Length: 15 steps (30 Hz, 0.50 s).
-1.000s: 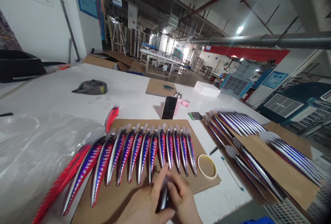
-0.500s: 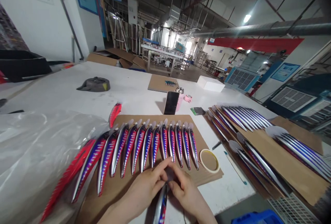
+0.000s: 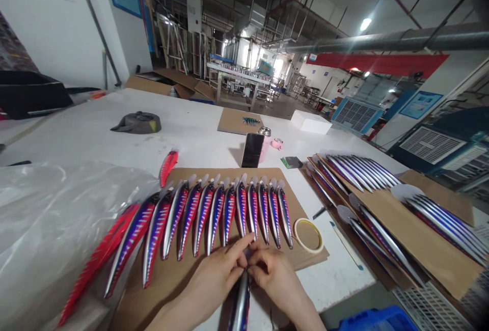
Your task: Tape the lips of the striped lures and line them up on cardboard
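Observation:
My left hand (image 3: 218, 276) and my right hand (image 3: 272, 273) meet at the near edge of a cardboard sheet (image 3: 305, 264). Both are closed at the top end of a silver, blue and red fishing lure (image 3: 240, 303), whose body points down toward me. The fingers cover that end, so what they pinch there is partly hidden. Just beyond my fingertips, several similar lures (image 3: 206, 215) lie side by side on the cardboard, each with a clear lip at its far end. To their right rests a roll of tape (image 3: 308, 235).
Clear plastic sheeting (image 3: 57, 229) covers the left, beside red lures (image 3: 100, 257). More lures lie on stacked cardboard (image 3: 397, 221) at right. A phone (image 3: 252, 150) stands upright by a pink bottle (image 3: 265, 143). A blue bin (image 3: 378, 320) sits low at right.
My right hand's fingers have curled in more tightly near the lure's top end. The held lure has turned, showing more silver. My left hand has barely moved.

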Each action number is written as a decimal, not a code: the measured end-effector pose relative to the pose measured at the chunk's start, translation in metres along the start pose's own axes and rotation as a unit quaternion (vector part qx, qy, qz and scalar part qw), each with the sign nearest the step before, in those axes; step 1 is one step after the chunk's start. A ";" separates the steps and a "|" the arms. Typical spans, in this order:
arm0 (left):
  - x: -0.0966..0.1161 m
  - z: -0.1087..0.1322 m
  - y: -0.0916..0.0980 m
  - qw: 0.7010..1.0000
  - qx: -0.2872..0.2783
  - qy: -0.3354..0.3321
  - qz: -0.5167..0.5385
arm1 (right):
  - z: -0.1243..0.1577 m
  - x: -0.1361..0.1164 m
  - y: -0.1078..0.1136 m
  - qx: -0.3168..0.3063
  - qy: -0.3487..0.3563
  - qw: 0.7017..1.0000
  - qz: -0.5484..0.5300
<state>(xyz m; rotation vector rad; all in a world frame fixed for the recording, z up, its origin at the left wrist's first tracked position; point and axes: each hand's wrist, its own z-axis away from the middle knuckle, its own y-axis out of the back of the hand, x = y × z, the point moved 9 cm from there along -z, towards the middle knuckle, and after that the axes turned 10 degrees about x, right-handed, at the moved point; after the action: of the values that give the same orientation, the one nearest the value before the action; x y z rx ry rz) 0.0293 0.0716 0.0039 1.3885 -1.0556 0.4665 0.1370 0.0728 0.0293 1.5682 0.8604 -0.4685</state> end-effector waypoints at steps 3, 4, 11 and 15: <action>0.000 0.000 0.000 1.000 0.000 0.001 -0.002 | -0.001 -0.006 0.002 -0.009 0.035 0.999 0.002; 0.000 -0.001 0.000 1.000 0.000 0.001 -0.002 | -0.001 -0.010 0.001 -0.025 0.057 0.998 0.016; -0.004 -0.003 -0.001 1.000 0.005 -0.012 0.006 | -0.006 -0.022 -0.008 -0.073 0.133 0.979 0.140; -0.004 -0.002 0.000 1.000 0.008 -0.017 0.003 | -0.003 -0.017 -0.010 -0.044 0.133 0.983 0.119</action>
<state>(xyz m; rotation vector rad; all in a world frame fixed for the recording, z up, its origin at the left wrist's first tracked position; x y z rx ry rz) 0.0282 0.0741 0.0011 1.4118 -1.0868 0.4588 0.1180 0.0708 0.0356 1.6475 0.8674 -0.0490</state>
